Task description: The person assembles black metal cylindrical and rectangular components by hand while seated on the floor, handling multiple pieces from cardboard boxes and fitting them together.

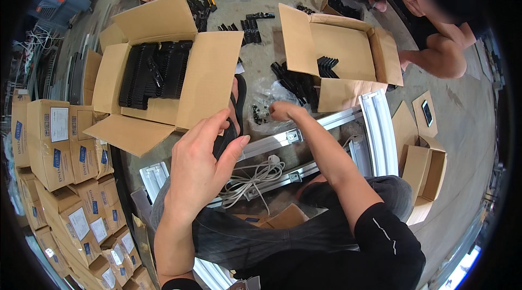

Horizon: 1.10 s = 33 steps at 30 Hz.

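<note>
My left hand (198, 162) is raised in front of the large open carton, its fingers curled and the thumb set opposite them. Something black shows between thumb and fingers, but it merges with the dark sandal (239, 99) behind, so I cannot make it out. My right hand (286, 111) reaches down to a clear plastic bag (272, 94) on the floor. Its fingers are closed beside small dark pieces of hardware (260, 114); what they pinch is hidden. Long black parts (296, 84) lie in a heap beyond the bag.
Left stands an open carton (212, 83) packed with black parts (155, 75); another carton (340, 45) holds several. Aluminium profiles (380, 135) and a coiled cable (253, 178) lie before me. Stacked boxes (49, 148) line the left. Two people (443, 45) crouch beyond. A phone (427, 113) rests on cardboard.
</note>
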Motion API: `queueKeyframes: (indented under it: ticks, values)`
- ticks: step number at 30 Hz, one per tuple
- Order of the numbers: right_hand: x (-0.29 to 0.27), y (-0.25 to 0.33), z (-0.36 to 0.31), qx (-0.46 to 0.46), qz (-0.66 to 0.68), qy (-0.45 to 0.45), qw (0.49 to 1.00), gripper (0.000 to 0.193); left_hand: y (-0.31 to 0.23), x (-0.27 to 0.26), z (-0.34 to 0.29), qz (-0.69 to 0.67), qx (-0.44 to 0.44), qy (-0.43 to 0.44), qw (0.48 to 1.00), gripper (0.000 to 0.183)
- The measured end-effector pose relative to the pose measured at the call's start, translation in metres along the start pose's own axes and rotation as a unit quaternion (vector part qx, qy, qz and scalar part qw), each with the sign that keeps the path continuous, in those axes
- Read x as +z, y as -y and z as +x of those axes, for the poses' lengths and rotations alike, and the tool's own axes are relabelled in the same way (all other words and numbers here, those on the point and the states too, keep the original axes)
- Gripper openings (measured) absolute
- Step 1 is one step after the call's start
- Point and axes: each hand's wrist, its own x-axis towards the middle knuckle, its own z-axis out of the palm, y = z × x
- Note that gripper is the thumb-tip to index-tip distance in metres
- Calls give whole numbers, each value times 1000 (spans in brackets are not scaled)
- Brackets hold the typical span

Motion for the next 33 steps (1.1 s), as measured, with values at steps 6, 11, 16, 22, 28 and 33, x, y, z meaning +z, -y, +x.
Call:
queueKeyframes:
  ticks: [6, 11, 16, 22, 28, 33]
  values:
    - [-5, -3, -12, 69, -91, -85, 990, 39, 3, 0, -2, 7, 33, 3, 999, 43]
    - [-14, 0, -21, 94, -49, -187, 977, 45, 5, -5, -3, 10, 8, 29, 999, 47]
    - [0, -30, -9, 77, 30, -305, 949, 53, 2, -6, 1, 10, 0, 33, 999, 48]
    - [-11, -11, -6, 13, 62, -162, 985, 52, 8, -4, -2, 25, -13, 34, 999, 49]
    - [-15, 3, -7, -6, -106, -130, 986, 48, 11, -5, -1, 26, -19, 38, 999, 49]
    - [-16, 9, -8, 13, -139, -120, 983, 39, 10, -3, 0, 25, -24, 41, 999, 49]
